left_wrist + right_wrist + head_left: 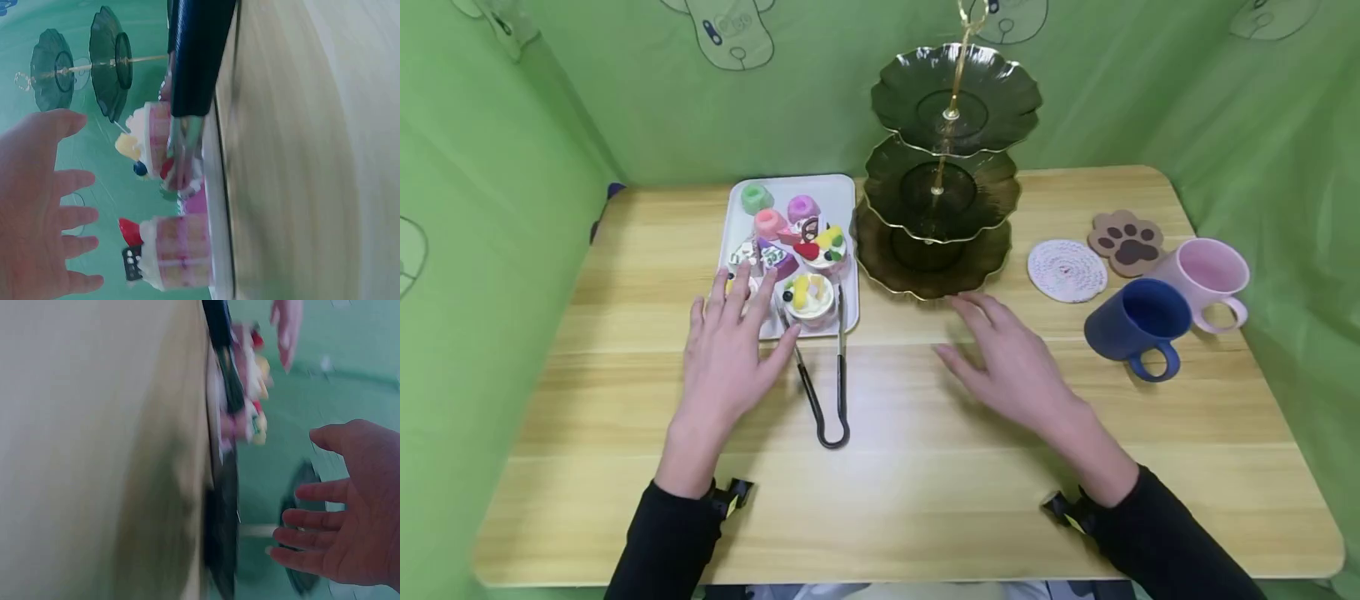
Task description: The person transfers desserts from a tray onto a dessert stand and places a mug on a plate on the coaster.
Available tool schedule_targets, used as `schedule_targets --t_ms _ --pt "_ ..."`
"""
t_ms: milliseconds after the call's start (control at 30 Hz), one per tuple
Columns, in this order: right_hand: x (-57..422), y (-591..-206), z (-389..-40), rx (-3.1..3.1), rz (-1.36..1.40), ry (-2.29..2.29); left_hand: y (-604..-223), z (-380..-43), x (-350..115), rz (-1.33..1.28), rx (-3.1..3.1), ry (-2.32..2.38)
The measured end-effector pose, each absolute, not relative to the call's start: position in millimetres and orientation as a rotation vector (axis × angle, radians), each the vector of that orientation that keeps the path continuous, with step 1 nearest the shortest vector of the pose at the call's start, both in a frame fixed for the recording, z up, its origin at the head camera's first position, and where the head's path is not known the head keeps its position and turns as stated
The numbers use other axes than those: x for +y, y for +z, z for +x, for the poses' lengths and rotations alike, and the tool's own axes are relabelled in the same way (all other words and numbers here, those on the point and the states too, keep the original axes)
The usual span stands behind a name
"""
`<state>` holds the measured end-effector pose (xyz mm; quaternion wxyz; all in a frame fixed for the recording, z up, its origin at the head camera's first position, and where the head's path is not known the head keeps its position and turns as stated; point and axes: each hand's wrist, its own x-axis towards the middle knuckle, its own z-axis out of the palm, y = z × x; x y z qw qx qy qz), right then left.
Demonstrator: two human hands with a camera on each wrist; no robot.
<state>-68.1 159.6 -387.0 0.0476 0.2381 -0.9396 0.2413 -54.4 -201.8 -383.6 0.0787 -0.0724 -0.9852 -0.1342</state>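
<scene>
My left hand (727, 354) is over the near left corner of a white tray (725, 242), fingers spread and holding nothing. Toy desserts crowd the tray, among them a cream cup with yellow fruit (809, 297), a purple cake slice (777, 260) and a green ring-shaped sweet (756, 198). Black-handled metal tongs (841, 392) lean on the tray's near edge, their handle toward me. In the left wrist view the left hand is apart from the cream cups. My right hand (1011, 367), also holding nothing, is in front of a three-tier dark plate stand (925, 271), fingers extended toward its lowest plate.
To the right are a white woven coaster (1067, 271), a brown paw-shaped coaster (1126, 242), a blue mug (1138, 325) and a pink mug (1206, 279). Green cloth (640, 108) hangs behind and beside the wooden table (925, 500).
</scene>
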Motion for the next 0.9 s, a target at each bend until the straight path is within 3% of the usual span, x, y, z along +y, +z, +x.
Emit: schedule_targets --t_ms 267,467,700,900 --pt "88.4 -396.0 -63.9 -2.917 0.853 0.779 -392.4 -50.6 -226.4 -0.046 -2.876 -0.554" --pt "37.4 -397.4 -63.0 -3.046 0.786 0.608 -395.7 -51.1 -245.5 0.102 -2.921 -0.725" --pt "0.6 -400.6 -59.9 -3.113 0.668 0.252 -395.2 -60.2 -254.6 0.264 -3.096 -0.847" --pt "-16.7 -406.4 -62.4 -3.091 0.717 0.163 -399.0 -70.9 -270.2 0.243 -3.157 -0.792"
